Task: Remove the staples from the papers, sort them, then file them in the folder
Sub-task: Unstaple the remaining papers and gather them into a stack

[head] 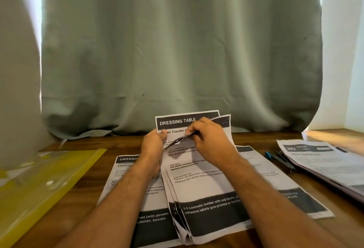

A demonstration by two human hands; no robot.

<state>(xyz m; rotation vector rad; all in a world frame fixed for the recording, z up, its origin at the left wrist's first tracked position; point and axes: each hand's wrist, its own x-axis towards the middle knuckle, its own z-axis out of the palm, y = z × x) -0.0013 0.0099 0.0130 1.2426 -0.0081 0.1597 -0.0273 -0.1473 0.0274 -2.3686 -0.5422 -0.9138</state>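
Observation:
I hold a stapled bundle of printed papers upright over the middle of the table, its rear sheet headed "DRESSING TABLE". My left hand grips the bundle's upper left edge, thumb on the front. My right hand pinches the folded-over top corners of the front sheets, near the top left of the bundle. No staple shows. The yellow transparent folder lies flat at the left. Loose printed sheets lie under my arms: one at the left, one at the right.
At the right lies another stack of papers on a dark cover, with a black and blue staple remover or pen set beside it. A grey-green curtain hangs behind the wooden table.

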